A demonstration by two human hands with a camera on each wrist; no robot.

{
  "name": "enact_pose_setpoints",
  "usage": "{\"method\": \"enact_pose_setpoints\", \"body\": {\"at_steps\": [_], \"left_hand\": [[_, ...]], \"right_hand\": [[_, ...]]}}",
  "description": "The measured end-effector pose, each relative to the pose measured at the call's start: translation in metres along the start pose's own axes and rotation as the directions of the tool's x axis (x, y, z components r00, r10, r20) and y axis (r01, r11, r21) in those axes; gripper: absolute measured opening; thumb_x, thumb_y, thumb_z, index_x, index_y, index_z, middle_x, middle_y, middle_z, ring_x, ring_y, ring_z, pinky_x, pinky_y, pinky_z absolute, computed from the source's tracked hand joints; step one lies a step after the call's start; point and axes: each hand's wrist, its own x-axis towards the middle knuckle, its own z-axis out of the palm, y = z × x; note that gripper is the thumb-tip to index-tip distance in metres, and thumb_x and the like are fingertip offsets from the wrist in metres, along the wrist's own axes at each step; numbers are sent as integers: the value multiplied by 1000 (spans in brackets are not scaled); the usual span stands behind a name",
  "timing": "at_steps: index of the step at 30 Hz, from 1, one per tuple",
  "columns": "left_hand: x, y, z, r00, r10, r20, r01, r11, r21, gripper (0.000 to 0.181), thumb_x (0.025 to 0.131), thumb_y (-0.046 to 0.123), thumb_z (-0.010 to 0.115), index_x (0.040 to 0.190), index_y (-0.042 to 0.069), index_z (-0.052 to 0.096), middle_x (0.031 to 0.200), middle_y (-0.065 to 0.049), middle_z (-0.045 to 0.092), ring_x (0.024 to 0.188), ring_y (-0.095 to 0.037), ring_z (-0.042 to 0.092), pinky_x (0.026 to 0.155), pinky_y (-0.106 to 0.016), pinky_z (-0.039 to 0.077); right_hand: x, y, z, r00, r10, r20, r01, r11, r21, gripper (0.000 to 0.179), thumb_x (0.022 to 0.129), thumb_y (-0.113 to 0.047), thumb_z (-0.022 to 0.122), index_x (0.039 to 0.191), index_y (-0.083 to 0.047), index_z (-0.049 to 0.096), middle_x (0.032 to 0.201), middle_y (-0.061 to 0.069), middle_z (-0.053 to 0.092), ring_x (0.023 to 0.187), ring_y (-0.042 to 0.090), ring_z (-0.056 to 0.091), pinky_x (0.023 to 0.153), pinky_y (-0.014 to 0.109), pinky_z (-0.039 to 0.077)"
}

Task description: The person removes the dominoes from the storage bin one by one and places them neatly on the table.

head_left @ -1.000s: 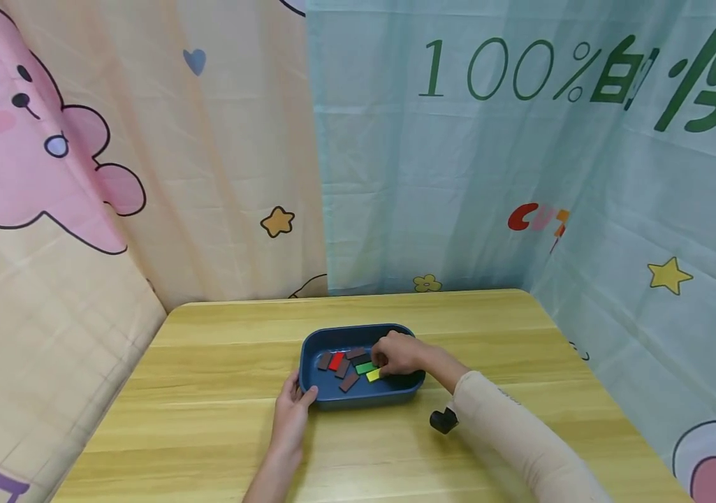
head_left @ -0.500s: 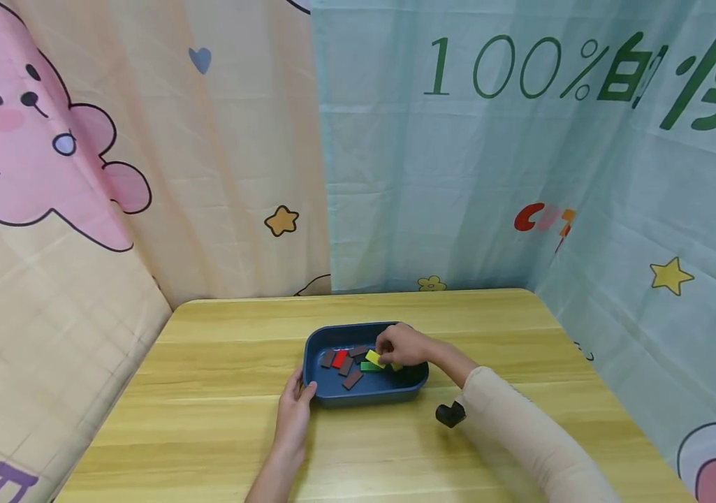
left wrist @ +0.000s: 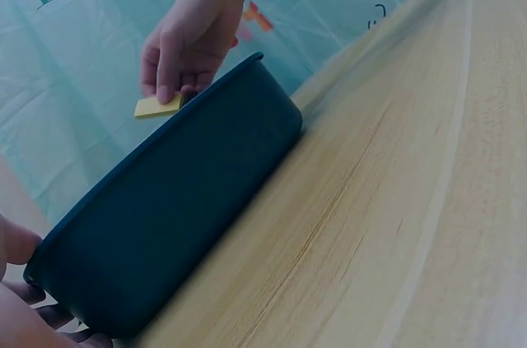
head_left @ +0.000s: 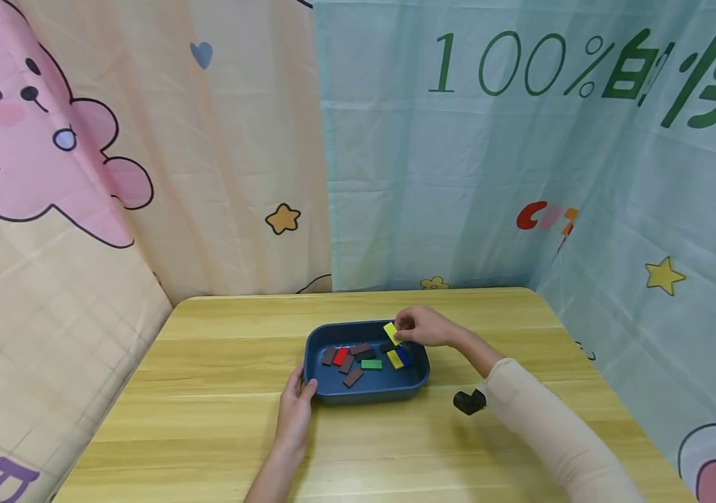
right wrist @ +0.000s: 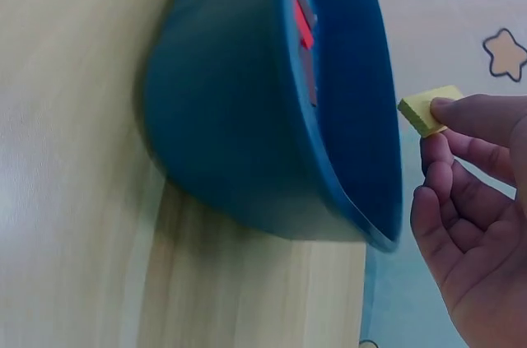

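As I watch from a distance, I set a clock face over the dark blue tray (head_left: 364, 399) on the wooden table (head_left: 207, 419), with twelve on its far side. At eight o'clock the left hand (head_left: 295, 406) steadies it, thumb over the rim and fingers against the outer wall. At two o'clock the right hand (head_left: 425, 326) pinches a yellow tile (head_left: 390, 330) between thumb and fingertips; its remaining fingers are loosely curled, as the right wrist view shows. That tile is at one o'clock, raised clear of the others, near the far rim; I cannot tell whether it is directly over the tray.

Below it lie the rest: a second yellow tile (head_left: 395, 359) at three o'clock, just this side of a partly covered blue tile (head_left: 404, 357); a green tile (head_left: 371, 365) near the centre; a red tile (head_left: 341, 357) towards nine, among brown ones.

I judge the step in hand to be picking out one tile while the tray is held still. My next move, I think, calls for a firm pinch on that narrow piece, enough height to clear the rim, and a steady left hand so nothing slides.
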Motion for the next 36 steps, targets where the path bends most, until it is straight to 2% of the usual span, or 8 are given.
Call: {"method": "enact_pose_setpoints", "body": {"at_steps": [4,9,15,20,27,29,36], "left_hand": [[0,1,0,1000,-2,0,2,1000,7,57,111,10,45,161,-4,23,166,-26,22,152,-41,20,122,-54,22],[0,2,0,1000,-7,-2,7,1000,5,57,110,10,45,161,-3,24,165,-27,23,152,-43,22,121,-55,23],[1,2,1,1000,-14,-1,14,1000,-12,57,110,9,45,161,-3,24,165,-28,23,151,-43,22,121,-56,21],[1,2,0,1000,-19,-5,18,1000,-8,57,110,10,45,161,-3,24,165,-28,22,152,-43,20,122,-56,20],[-1,2,-1,1000,-27,6,27,1000,0,57,111,11,45,162,-2,23,166,-26,22,152,-44,20,121,-57,21],[0,2,-1,1000,-23,4,23,1000,-1,57,111,11,46,162,-2,23,166,-26,22,152,-43,21,121,-56,22],[1,1,-1,1000,-21,-4,21,1000,7,57,111,11,46,162,-2,24,166,-26,22,152,-42,21,121,-55,22]], "right_hand": [[-6,4,-8,999,40,-24,-39,998,48,11,99,-17,71,92,-9,68,79,-1,62,70,16,54,65,32,45],[-15,13,-18,994,96,-56,-88,989,119,11,99,-17,71,95,-7,69,83,9,66,71,18,55,64,33,48],[-27,24,-30,986,143,-86,-124,974,190,12,99,-13,70,98,-2,65,82,3,66,72,20,59,63,33,50],[-37,38,-36,978,185,-99,-158,959,236,14,100,-10,68,100,1,60,86,5,67,75,20,60,66,33,51],[-50,62,-36,954,285,-88,-248,922,297,15,102,-10,66,100,3,59,95,19,67,87,37,61,80,50,55],[-52,69,-35,950,302,-82,-263,912,313,16,102,-11,66,100,3,59,97,22,67,88,38,61,81,52,55],[-55,94,-23,929,362,-80,-319,891,325,14,101,-10,67,97,2,62,83,12,63,72,20,55,67,34,50]]}}
